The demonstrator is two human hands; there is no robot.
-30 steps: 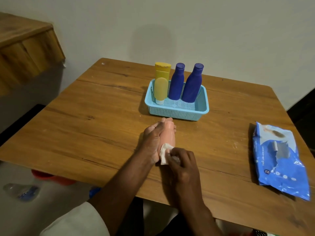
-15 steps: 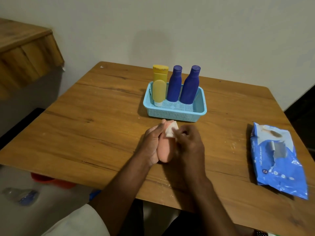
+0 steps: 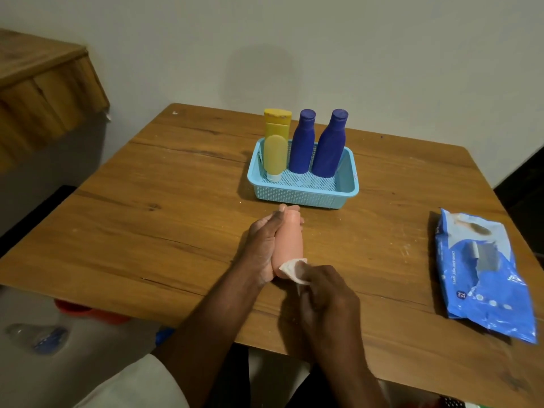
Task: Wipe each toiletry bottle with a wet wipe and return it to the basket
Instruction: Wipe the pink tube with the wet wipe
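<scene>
A peach-pink bottle lies on the wooden table, its cap end pointing toward the basket. My left hand grips it along its left side. My right hand pinches a folded white wet wipe against the bottle's near end. Just beyond stands the light blue mesh basket. In it stand a yellow tube on its cap, a taller yellow bottle behind it, and two dark blue bottles.
A blue wet-wipe pack lies flat near the table's right edge. A wooden ledge juts out at the left. On the floor to the lower left are a plastic bottle and something red.
My right hand has drawn the wipe back from the bottle's far end down to its near end. My left hand keeps the same grip on the bottle.
</scene>
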